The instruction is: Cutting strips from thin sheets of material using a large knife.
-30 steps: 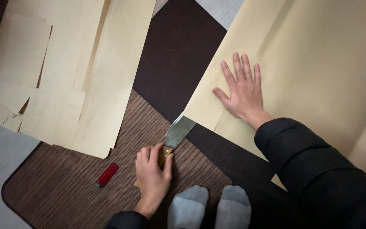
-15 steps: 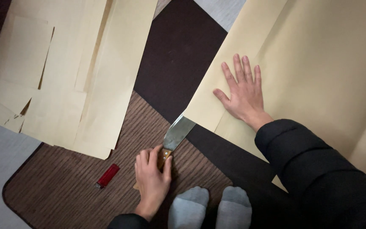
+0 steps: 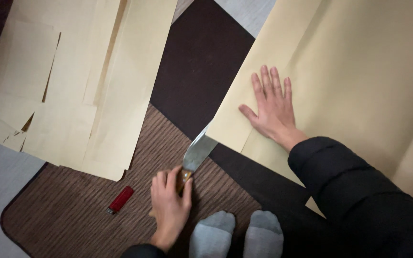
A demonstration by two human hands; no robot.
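Left hand (image 3: 169, 206) fingers closed around one wooden-handled, broad steel-bladed knife (image 3: 196, 155), tip at one large folded tan paper sheet (image 3: 359, 76). Right hand (image 3: 272, 107) fingers spread flat on that sheet. One red lighter (image 3: 121, 199) lies near left fingers.

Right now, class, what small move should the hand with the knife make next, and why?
Probably slide the knife forward along the fold: its tip already sits at the edge of the big paper sheet, the left hand grips the handle, and the right hand presses the sheet flat.
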